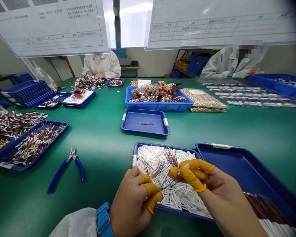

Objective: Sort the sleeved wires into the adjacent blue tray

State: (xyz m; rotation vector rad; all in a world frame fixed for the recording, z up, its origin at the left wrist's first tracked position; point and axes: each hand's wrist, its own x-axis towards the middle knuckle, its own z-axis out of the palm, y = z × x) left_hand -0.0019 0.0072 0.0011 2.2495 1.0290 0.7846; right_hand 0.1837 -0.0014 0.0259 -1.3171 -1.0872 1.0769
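Note:
My left hand [138, 197], with yellow finger cots and a blue wrist strap, pinches the ends of thin red and green wires [164, 182]. My right hand [199, 174], also in yellow finger cots, is closed on a small white tube [184, 167] at the other end of those wires. Both hands are above a blue tray [135, 149] filled with white tubes [150, 153]. Loose red, green and black wires [171, 157] lie on top of the tubes. To the right, a larger blue tray [227, 164] bears a row of wires with white tubes [266, 207].
Blue-handled cutters [80, 168] lie spread on the green table [101, 141]. Left is a tray of wired pieces [39, 141]; ahead, a shallow tray [145, 113] holds a few wires. Behind it stands a blue bin [160, 106] of metallic bundles. Two people sit across the table.

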